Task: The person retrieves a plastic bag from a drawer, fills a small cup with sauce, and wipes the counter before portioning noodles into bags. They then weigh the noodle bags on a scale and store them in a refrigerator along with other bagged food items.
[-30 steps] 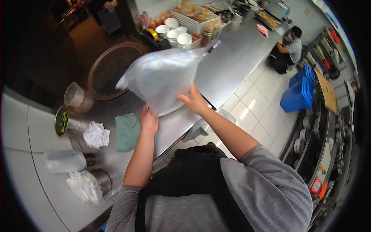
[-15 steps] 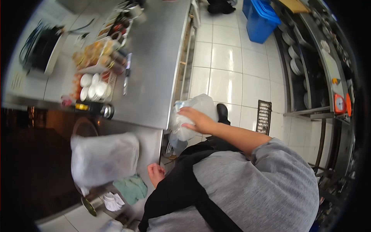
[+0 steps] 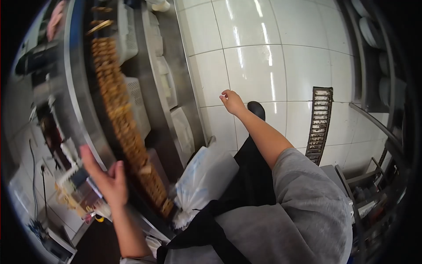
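Observation:
My left hand [image 3: 107, 178] is over the edge of the steel counter [image 3: 77, 94], fingers stretched and thumb apart, slightly blurred. It holds nothing. My right hand [image 3: 233, 103] is held out over the tiled floor, its fingers loosely curled with a small gap between them and nothing visible inside. Below and between the hands, a translucent white plastic bag [image 3: 204, 174] with pale blue print hangs close to the counter and the black apron. Neither hand touches it. A long row of small brown pieces [image 3: 116, 103], too blurred to name, runs beneath the counter edge.
White plastic baskets [image 3: 138, 105] and pale containers [image 3: 180, 132] stand on the shelves under the counter. A rusty floor drain grate [image 3: 320, 125] lies to the right in the white tiles [image 3: 250, 66]. Metal racks [image 3: 378, 119] line the right side.
My right hand has let go of the plastic bag and moved away over the floor. My left hand has reached out over the counter edge and spread. The view has shifted to show the under-counter shelves.

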The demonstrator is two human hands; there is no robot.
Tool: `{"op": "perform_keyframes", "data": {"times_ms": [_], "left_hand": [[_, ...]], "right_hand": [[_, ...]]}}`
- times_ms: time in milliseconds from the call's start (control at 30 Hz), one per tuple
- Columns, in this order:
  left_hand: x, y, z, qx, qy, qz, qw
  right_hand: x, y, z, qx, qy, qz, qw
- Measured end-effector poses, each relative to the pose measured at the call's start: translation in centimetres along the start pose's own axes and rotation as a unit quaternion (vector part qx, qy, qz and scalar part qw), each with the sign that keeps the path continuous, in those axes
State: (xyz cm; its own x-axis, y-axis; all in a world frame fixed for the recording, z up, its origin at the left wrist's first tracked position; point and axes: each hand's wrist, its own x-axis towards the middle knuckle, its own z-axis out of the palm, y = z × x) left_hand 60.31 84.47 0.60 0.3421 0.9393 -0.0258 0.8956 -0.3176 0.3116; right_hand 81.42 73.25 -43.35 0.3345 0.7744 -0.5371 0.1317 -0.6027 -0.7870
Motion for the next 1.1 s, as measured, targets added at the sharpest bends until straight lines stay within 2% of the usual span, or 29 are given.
{"op": "perform_keyframes", "data": {"times_ms": [100,200,267,333,400,500,533,567,600,633,667,700,733,767,800,867,933,1000,1100], "left_hand": [[6.4,2.9,2.1,0.03,0.022,-0.049,0.998],[6.6,2.1,2.2,0.105,0.044,-0.075,0.991],[6.3,1.9,2.2,0.121,0.065,-0.115,0.984],[6.5,1.3,2.0,0.163,0.053,-0.062,0.983],[6.0,0.9,1.4,0.167,0.046,-0.083,0.981],[6.3,1.3,1.8,0.211,0.046,-0.066,0.974],[6.1,1.4,1.7,0.214,0.046,-0.07,0.973],[5.8,1.4,1.4,0.214,0.046,-0.09,0.972],[5.7,1.6,1.4,0.215,0.048,-0.109,0.969],[7.1,2.2,1.9,0.293,-0.021,-0.035,0.955],[7.2,2.0,1.9,0.293,-0.019,-0.036,0.955],[7.2,1.8,1.9,0.278,-0.02,-0.023,0.96],[7.1,1.7,1.9,0.262,-0.022,-0.01,0.965],[7.0,1.7,1.7,0.259,-0.022,-0.011,0.966],[6.8,1.6,1.3,0.262,-0.03,-0.02,0.964],[6.7,1.6,1.5,0.264,-0.039,-0.032,0.963],[6.8,1.9,2.6,0.218,0.008,-0.043,0.975],[5.9,0.6,1.6,0.212,0.026,-0.059,0.975],[5.5,1.4,1.3,0.18,0.034,-0.098,0.978]], "right_hand": [[7.6,3.5,1.4,-0.024,-0.038,0.046,0.998],[13.3,6.6,3.5,-0.042,-0.024,0.058,0.997],[15.4,7.8,5.9,-0.05,0.017,0.068,0.996],[16.2,8.2,9.8,-0.028,0.021,0.081,0.996],[16.5,7.3,14.8,0.056,-0.012,0.077,0.995],[16.9,-2.3,20.5,0.155,-0.076,0.013,0.985],[17.2,-5.6,22.1,0.193,-0.084,-0.038,0.977],[17.5,-9.4,22.9,0.293,-0.142,0.029,0.945],[17.9,-12.8,25.0,0.263,-0.127,0.026,0.956],[18.3,-15.0,26.3,0.233,-0.11,0.021,0.966],[18.6,-15.6,26.2,0.232,-0.111,0.019,0.966],[18.9,-16.0,25.7,0.28,-0.152,0.066,0.945],[19.0,-16.1,24.8,0.325,-0.192,0.116,0.919],[19.5,-15.4,23.4,0.385,-0.257,0.165,0.871],[19.4,-14.3,22.8,0.383,-0.255,0.164,0.872],[18.3,-11.6,22.1,0.315,-0.17,0.092,0.929],[16.7,-8.5,16.8,0.384,-0.124,0.087,0.911],[15.0,-7.6,11.6,0.306,-0.053,0.108,0.945],[13.1,-6.3,7.4,0.317,-0.013,0.146,0.937]]}}
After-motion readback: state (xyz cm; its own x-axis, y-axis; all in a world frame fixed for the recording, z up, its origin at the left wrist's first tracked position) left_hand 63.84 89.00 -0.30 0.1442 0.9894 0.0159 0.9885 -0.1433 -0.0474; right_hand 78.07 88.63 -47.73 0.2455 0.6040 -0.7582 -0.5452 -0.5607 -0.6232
